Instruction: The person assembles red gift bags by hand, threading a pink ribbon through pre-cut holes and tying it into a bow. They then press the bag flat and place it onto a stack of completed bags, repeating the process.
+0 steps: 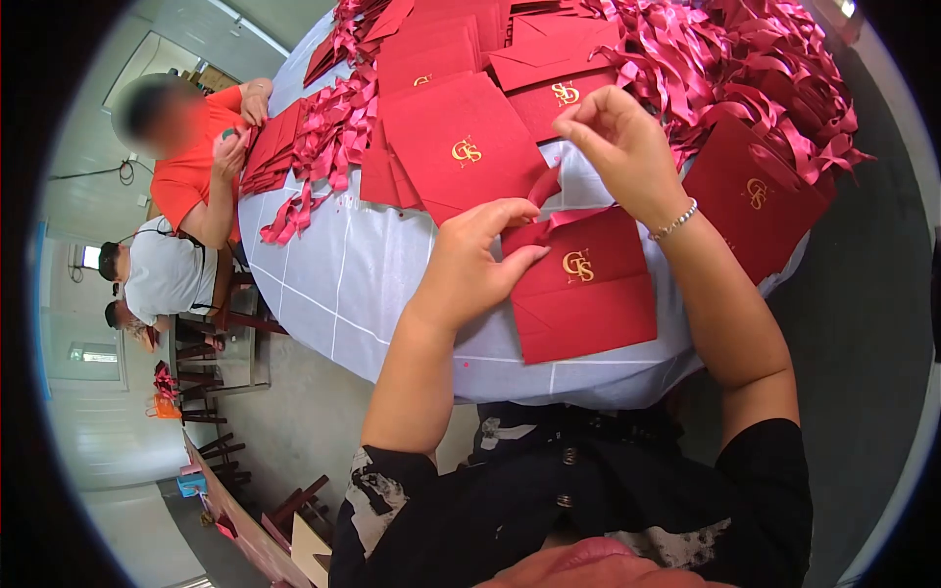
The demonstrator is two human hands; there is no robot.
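Note:
A red paper bag [584,309] with a gold monogram lies flat on the table in front of me. My left hand [478,257] rests at its upper left corner, thumb and index finger apart, the fingertips by a pink-red ribbon [545,186] at the bag's top edge. Higher up and to the right, my right hand [619,147] is raised over the table. Its thumb and index finger are pinched together; whatever they hold is too small to make out. Just beyond my hands lies a pile of matching red bags [431,137].
Heaps of ribbon-handled bags [745,73] cover the far right of the table, with more bags [755,201] at the right edge. At the left side a co-worker in an orange shirt [186,186] handles bags. Another person in white [174,269] sits farther back.

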